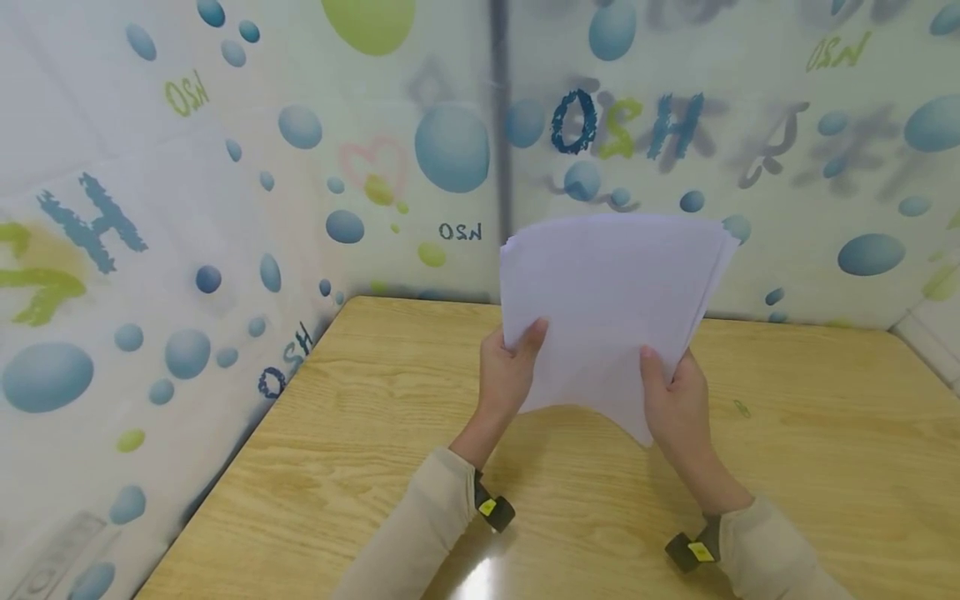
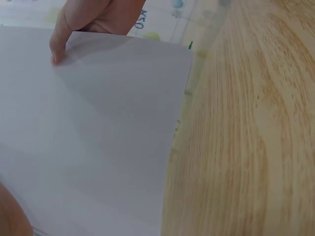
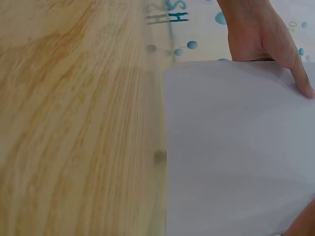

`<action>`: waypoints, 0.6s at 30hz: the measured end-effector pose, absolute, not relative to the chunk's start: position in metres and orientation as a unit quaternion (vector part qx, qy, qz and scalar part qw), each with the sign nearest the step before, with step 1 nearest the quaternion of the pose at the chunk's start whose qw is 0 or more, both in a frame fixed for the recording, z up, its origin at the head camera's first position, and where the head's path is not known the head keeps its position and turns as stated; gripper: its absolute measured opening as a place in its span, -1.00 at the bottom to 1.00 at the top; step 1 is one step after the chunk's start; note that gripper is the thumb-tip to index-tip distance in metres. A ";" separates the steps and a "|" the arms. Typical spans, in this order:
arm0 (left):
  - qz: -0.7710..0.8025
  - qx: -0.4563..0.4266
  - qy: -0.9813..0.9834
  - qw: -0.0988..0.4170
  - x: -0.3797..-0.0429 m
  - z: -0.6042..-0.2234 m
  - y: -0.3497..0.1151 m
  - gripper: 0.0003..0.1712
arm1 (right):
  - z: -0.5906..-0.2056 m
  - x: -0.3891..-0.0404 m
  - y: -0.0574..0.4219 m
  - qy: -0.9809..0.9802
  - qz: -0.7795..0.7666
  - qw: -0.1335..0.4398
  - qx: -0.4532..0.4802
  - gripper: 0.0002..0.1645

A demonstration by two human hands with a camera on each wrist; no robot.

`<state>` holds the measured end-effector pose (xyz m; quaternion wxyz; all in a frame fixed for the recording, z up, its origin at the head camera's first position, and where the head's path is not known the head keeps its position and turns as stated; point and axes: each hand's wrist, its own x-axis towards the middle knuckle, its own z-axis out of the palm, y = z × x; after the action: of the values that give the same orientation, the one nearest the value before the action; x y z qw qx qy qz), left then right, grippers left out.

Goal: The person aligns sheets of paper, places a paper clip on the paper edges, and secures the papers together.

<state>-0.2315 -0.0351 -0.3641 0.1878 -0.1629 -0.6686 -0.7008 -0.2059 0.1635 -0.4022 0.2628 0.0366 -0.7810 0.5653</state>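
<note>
The stack of white paper (image 1: pixel 615 292) is up off the table (image 1: pixel 337 417), tilted, its upper edge toward the table's back edge. From where I operate, I see the left hand (image 1: pixel 506 371) pinching its left side and the right hand (image 1: pixel 678 408) pinching its right, thumbs flat on the near face; the other fingers are mostly hidden behind the sheets.

The lower edge bows up in the middle, and sheets step apart along the right side and at the upper left corner. To handle this well, I judge the pinch should be even on both sides: firm enough that inner sheets don't slip, light enough not to crease them. Easing the bend would likely help the edges line up.

On the table, right of the right hand and toward the back right corner, lies a small green item (image 1: pixel 742 408), perhaps a paper clip; I would keep the stack's lower edge off it. The printed wall covering (image 1: pixel 262 183) rises behind the back edge and along the left edge, limiting reach there. A dark wrist device (image 1: pixel 495 510) sits at the left cuff, another at the right.
</note>
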 end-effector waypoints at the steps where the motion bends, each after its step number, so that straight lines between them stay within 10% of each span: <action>1: -0.702 -0.164 -0.668 0.188 -0.231 -0.364 -0.035 -0.79 | -0.402 -0.206 0.163 -0.780 0.566 0.263 0.037 -0.61; 18: -0.699 -0.163 -0.670 0.191 -0.227 -0.357 -0.037 -0.79 | -0.401 -0.205 0.162 -0.778 0.568 0.266 0.023 -0.62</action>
<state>-0.2275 -0.0372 -0.3574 0.1911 -0.1631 -0.6697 -0.6989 -0.2047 0.1618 -0.4008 0.2657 0.0235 -0.7784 0.5683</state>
